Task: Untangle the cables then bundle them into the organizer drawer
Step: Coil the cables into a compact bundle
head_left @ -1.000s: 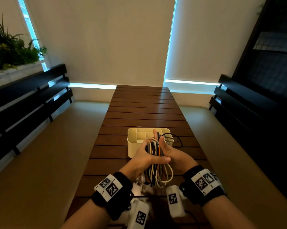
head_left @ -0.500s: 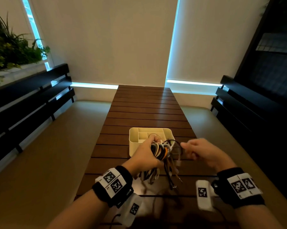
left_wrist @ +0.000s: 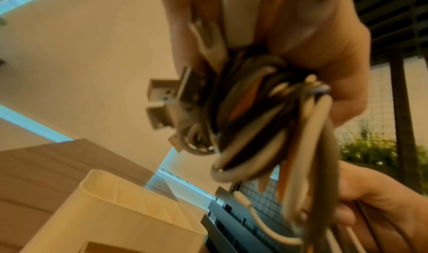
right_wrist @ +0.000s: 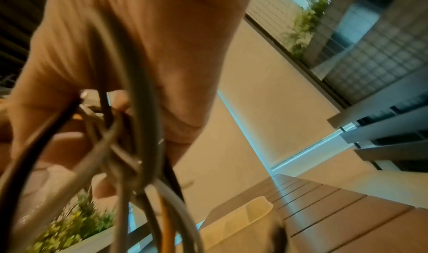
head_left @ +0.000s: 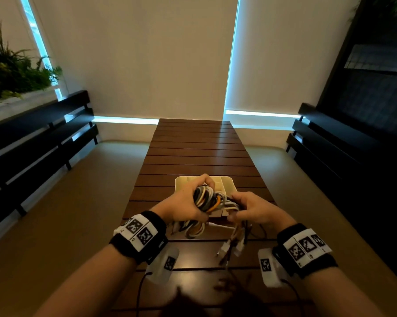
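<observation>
A tangled bundle of white, grey, black and orange cables [head_left: 208, 198] is held above the near part of the wooden table [head_left: 197, 152]. My left hand [head_left: 184, 203] grips the thick looped part of the cable bundle [left_wrist: 261, 114], with USB plugs sticking out. My right hand [head_left: 250, 208] grips the strands at the bundle's right side, and those cables [right_wrist: 129, 147] run across its palm. Loose ends with white plugs [head_left: 230, 247] hang down toward the table. The cream organizer drawer [head_left: 180, 183] with dividers sits just behind the hands, partly hidden by them; the organizer drawer [left_wrist: 129, 207] is also below the bundle.
Dark slatted benches [head_left: 39, 138] run along both sides, with beige floor between them and the table. A planter with green plants [head_left: 12, 74] sits at the upper left. Thin black wrist-camera leads [head_left: 140, 284] trail over the table's near edge.
My right hand, which had drawn away to the right, has come back and taken hold of the bundle's right side. The left hand keeps its grip, and the bundle has turned more sideways.
</observation>
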Motion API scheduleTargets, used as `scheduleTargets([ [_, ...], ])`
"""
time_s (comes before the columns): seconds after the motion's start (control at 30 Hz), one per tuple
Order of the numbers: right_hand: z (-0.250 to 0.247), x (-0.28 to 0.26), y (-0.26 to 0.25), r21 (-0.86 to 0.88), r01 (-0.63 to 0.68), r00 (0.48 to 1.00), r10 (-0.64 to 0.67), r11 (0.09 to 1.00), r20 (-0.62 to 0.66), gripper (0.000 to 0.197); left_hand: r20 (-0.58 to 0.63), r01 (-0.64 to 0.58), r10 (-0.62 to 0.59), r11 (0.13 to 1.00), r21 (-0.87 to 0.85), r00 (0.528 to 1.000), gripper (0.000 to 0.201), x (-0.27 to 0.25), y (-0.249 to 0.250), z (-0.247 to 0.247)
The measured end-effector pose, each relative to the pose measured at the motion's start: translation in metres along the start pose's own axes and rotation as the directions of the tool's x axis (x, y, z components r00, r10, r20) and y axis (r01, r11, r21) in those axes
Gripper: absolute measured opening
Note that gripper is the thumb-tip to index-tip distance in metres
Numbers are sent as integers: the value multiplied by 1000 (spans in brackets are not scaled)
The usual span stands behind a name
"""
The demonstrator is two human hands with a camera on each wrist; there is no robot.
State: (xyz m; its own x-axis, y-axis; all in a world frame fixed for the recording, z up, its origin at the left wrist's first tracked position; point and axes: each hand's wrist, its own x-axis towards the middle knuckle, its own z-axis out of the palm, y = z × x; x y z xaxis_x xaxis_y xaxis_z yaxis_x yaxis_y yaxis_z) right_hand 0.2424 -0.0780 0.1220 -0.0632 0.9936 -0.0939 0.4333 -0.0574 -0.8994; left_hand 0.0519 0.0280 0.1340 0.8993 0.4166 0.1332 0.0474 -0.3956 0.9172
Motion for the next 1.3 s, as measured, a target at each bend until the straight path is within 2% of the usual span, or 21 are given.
scheduleTargets([
  [0.1,-8,-2,3,79,-41,999,39,996,20,16,-125,-24,12,995,-92,992,55,-2,-5,-5],
  [0.2,-14,-1,3,-7,-108,988,109,994,113,13,-190,-32,2,988,-153,982,54,-3,-6,-7],
  [0.27,-17,1,2,-87,-168,979,177,982,100,15,-214,-26,-12,984,-176,977,54,-4,-8,-10],
  [0.33,-19,5,7,-179,-219,974,225,959,17,17,-260,-20,-29,983,-184,965,52,-4,-10,-12],
  [0.37,-20,7,11,-262,-234,972,225,936,-64,18,-282,-18,-35,983,-183,959,51,-5,-11,-12],
  [0.43,-21,12,19,-438,-285,947,180,853,-266,19,-319,-15,-51,979,-202,946,50,-5,-12,-13],
  [0.47,-19,14,22,-446,-291,931,144,846,-335,21,-337,-12,-63,976,-218,939,50,-5,-12,-15],
  [0.5,-17,14,20,-400,-261,928,114,879,-354,25,-355,-12,-74,972,-235,932,50,-5,-13,-16],
  [0.57,-12,13,16,-262,-158,949,73,952,-307,36,-386,-14,-91,965,-261,918,50,-6,-15,-19],
  [0.63,-11,9,13,-52,-51,948,32,997,-316,32,-410,-10,-111,959,-282,905,49,-9,-16,-21],
  [0.7,-11,4,14,165,81,924,-12,983,-381,24,-425,2,-131,957,-290,896,48,-11,-17,-23],
  [0.77,-14,3,16,335,180,910,-28,925,-413,16,-439,14,-144,958,-286,887,48,-11,-19,-23],
  [0.83,-17,4,12,543,250,914,-11,802,-405,16,-458,28,-157,961,-277,875,47,-10,-19,-22],
  [0.9,-17,3,8,719,250,938,23,648,-346,20,-482,31,-169,959,-281,860,48,-7,-19,-21],
  [0.93,-17,3,9,747,237,945,31,621,-326,20,-501,30,-176,958,-285,847,48,-6,-19,-20],
  [1.0,-16,0,15,716,196,958,26,671,-286,24,-535,21,-187,953,-302,824,49,-6,-18,-21],
  [1.07,-17,-3,22,614,113,978,20,781,-206,21,-539,14,-191,949,-315,820,51,-7,-16,-24],
  [1.13,-18,-4,29,331,-12,994,48,944,-101,21,-528,13,-175,955,-296,831,49,-7,-13,-25],
  [1.17,-17,-3,33,142,-75,994,84,987,-64,21,-517,17,-169,958,-286,839,48,-7,-12,-25],
  [1.23,-14,0,40,-141,-155,986,145,978,-78,13,-488,23,-166,958,-286,857,48,-6,-11,-21],
  [1.3,-11,-1,45,-201,-140,986,118,970,-117,13,-484,32,-180,954,-298,856,47,-4,-14,-19],
])
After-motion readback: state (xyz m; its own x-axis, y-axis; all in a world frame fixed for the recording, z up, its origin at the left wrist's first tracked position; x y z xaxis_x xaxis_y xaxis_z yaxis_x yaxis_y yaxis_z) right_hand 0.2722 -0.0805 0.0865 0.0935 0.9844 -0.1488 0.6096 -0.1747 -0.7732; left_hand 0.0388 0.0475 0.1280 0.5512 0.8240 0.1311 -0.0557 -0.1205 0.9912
